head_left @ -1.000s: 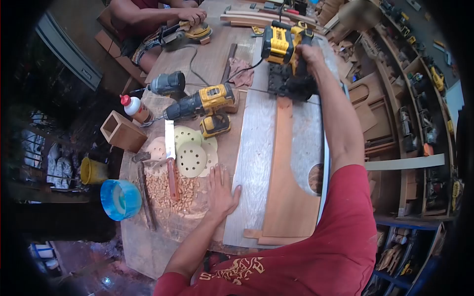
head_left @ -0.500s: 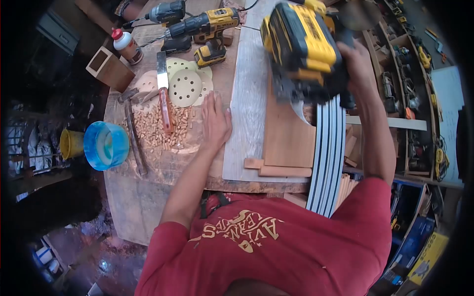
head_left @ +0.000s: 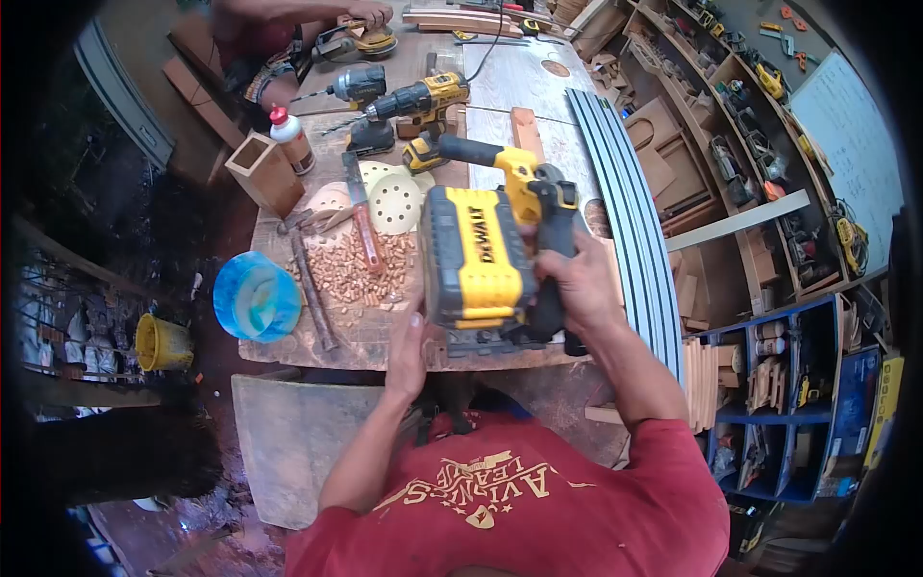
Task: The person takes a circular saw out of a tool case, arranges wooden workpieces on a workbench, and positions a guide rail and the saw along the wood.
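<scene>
The power tool, black and yellow with a bulky battery, is held close in front of the red shirt, over the near edge of the bench. With that much weight at the battery end, it is probably best carried level, with the rear handle gripped firmly and the body steadied from the other side. Fingers are best kept clear of the underside and of the trigger. Whether the base is rested on the wood cannot be told.

The left hand is held open and upright just beside the tool's left flank, thumb raised; its fingertips are partly lost against the tool, so contact cannot be confirmed. The right hand is closed around the black rear handle. The hands are held apart, with the tool between them.

Beyond, wooden pegs are heaped between a hammer and the tool, with a wood-handled scraper laid across them. Sanding discs are stacked behind. Farther off, a drill is stood near a glue bottle. At the far left of the bench, a sander is held under a co-worker's hand.
</scene>
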Available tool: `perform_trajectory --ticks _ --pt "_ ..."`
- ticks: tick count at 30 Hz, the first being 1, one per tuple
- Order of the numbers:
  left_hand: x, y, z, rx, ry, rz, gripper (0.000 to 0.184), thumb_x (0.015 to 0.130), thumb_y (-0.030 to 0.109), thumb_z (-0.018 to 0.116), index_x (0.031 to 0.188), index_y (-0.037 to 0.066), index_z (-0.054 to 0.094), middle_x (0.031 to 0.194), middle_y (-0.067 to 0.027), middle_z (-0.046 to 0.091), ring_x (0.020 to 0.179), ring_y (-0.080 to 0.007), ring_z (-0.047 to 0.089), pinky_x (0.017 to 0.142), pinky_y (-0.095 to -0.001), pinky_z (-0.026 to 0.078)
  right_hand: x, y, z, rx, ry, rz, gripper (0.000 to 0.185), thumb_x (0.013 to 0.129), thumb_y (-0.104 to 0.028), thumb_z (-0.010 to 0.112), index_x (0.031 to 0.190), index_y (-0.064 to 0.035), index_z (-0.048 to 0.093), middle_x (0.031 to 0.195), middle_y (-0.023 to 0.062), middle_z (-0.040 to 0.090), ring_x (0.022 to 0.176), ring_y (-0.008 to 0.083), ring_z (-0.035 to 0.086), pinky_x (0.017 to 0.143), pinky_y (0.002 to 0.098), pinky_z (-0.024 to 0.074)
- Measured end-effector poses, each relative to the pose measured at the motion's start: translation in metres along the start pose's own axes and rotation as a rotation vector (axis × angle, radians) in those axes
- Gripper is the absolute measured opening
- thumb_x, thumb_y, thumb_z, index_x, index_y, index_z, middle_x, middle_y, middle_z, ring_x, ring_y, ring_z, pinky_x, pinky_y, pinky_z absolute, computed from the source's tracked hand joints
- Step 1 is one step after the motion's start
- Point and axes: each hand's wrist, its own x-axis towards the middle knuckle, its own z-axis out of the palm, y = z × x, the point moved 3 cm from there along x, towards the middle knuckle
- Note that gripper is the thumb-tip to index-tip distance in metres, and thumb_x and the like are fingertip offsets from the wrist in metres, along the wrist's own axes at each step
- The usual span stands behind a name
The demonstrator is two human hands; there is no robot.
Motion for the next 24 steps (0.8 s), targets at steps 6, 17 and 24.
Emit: perform_trajectory --ticks 6,17,24 --pt "-0.008 -0.009 -0.021 0.288 -0.005 -0.020 0.057 0.111 0.039 0.037 0.145 -0.005 0.046 0.144 -0.0203 0.053 0.136 -0.0297 0.047 0.115 -0.0371 0.032 0.005 0.050 0.060 0.016 0.021 -0.068 0.049 0.078 0.006 0.068 0.126 0.0009 0.055 0.072 0.0077 0.064 0.054 0.0154 0.061 0.048 0.0299 0.0512" --pt "-0.007 -0.015 -0.016 0.288 -0.070 -0.105 0.057 0.111 0.035 0.038 0.151 -0.006 0.038 0.148 -0.0209 0.048 0.138 -0.0296 0.046 0.115 -0.0386 0.036 0.009 0.083 0.092 -0.342 0.155 -0.367 0.062 0.076 -0.010 0.068 0.134 0.0035 0.051 0.107 0.0233 0.071 0.102 0.0346 0.070 0.094 0.0409 0.0526" --pt "-0.037 -0.009 -0.014 0.348 0.091 -0.031 0.047 0.107 0.026 0.051 0.143 -0.004 0.050 0.133 -0.0186 0.061 0.122 -0.0255 0.060 0.105 -0.0367 0.047 -0.022 0.079 0.037 -0.596 0.135 -0.464 0.071 0.085 -0.023 0.077 0.143 0.0025 0.047 0.131 0.0256 0.059 0.116 0.0390 0.063 0.100 0.0431 0.0506"
